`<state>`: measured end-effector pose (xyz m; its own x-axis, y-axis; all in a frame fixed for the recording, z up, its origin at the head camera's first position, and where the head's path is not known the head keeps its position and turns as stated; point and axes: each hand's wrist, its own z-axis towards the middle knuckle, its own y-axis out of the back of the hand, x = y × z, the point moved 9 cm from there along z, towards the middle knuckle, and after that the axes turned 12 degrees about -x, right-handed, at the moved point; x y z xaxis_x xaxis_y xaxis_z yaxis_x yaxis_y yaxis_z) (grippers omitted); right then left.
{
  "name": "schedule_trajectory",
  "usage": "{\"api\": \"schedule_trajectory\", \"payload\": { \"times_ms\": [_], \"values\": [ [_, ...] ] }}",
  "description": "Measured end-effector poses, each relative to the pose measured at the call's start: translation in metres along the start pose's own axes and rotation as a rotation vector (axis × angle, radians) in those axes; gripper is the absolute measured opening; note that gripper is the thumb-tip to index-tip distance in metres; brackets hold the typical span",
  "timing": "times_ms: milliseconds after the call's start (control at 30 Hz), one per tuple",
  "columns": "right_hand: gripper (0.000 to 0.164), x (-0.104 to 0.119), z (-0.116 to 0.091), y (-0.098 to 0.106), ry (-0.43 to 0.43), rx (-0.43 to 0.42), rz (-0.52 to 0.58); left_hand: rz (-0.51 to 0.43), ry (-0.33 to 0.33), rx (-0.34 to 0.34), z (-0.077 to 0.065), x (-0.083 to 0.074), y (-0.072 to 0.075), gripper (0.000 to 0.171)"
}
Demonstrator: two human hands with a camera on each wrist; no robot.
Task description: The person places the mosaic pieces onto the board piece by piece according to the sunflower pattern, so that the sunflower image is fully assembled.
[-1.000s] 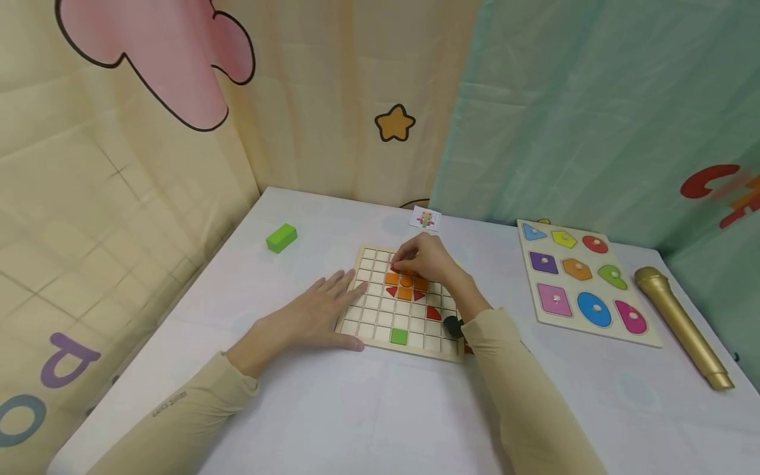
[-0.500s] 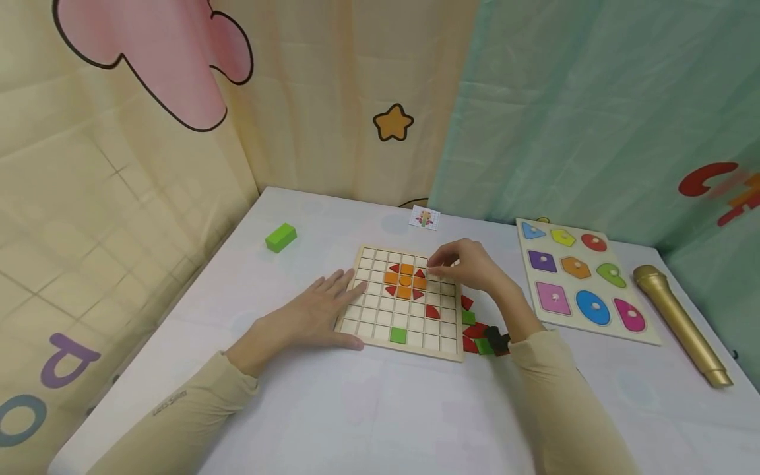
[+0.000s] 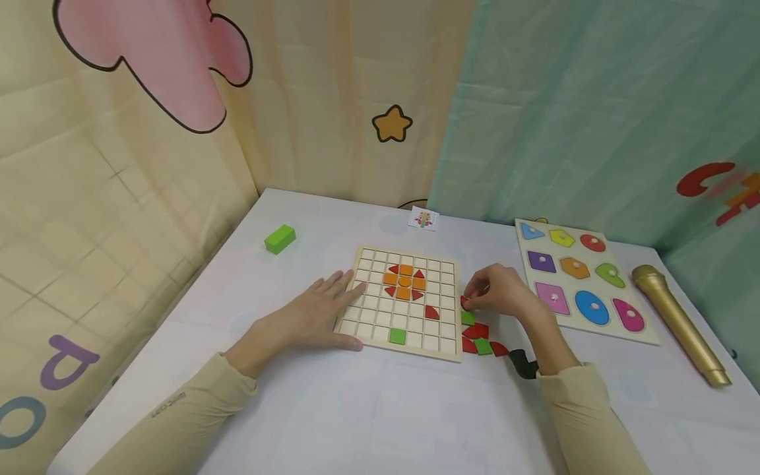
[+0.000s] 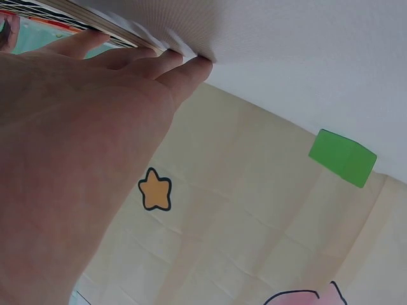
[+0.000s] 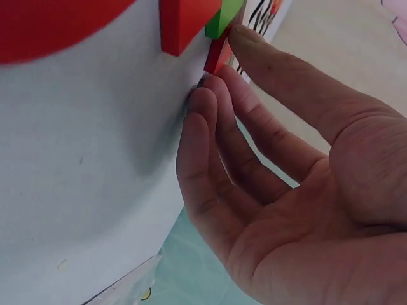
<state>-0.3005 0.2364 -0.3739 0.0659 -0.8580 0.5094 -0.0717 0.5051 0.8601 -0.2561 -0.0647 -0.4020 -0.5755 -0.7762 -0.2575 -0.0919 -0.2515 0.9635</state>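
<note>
A wooden grid board (image 3: 382,320) lies on the table, with a flower of orange and red pieces in its squares. Further down it are a red quarter-round piece (image 3: 432,313) and a green square piece (image 3: 397,336). My left hand (image 3: 311,313) rests spread at the board's left edge, its fingertips down by the frame in the left wrist view. Right of the board, my right hand (image 3: 501,290) pinches a small red piece (image 5: 217,56) between thumb and fingers, beside a green piece (image 3: 468,318). Several red and green pieces (image 3: 483,346) lie just below.
A green block (image 3: 280,239) sits at the back left. Behind the board lies a small pattern card (image 3: 423,218). To the right are a knobbed shape puzzle (image 3: 570,313) and a gold microphone (image 3: 679,323). Curtains (image 3: 380,59) stand along the table's back.
My right hand has left the flower pattern, moved right and toward me off the board, and now pinches a red piece beside it. My left hand has stayed in place.
</note>
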Motion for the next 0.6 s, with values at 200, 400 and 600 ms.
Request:
{"api": "schedule_trajectory", "payload": {
  "times_ms": [200, 400, 600],
  "values": [
    [0.019, 0.0003, -0.0021, -0.0042, -0.002, 0.005, 0.018, 0.000, 0.003, 0.005, 0.0002, -0.0014, 0.0018, 0.114],
    [0.023, -0.0021, -0.0012, -0.0080, -0.008, 0.026, 0.059, -0.004, 0.005, 0.009, -0.0004, -0.0017, 0.0031, 0.114],
    [0.019, -0.0035, 0.0001, -0.0083, 0.018, 0.034, 0.101, -0.006, 0.009, 0.012, -0.0010, -0.0021, 0.0024, 0.114]
  ]
}}
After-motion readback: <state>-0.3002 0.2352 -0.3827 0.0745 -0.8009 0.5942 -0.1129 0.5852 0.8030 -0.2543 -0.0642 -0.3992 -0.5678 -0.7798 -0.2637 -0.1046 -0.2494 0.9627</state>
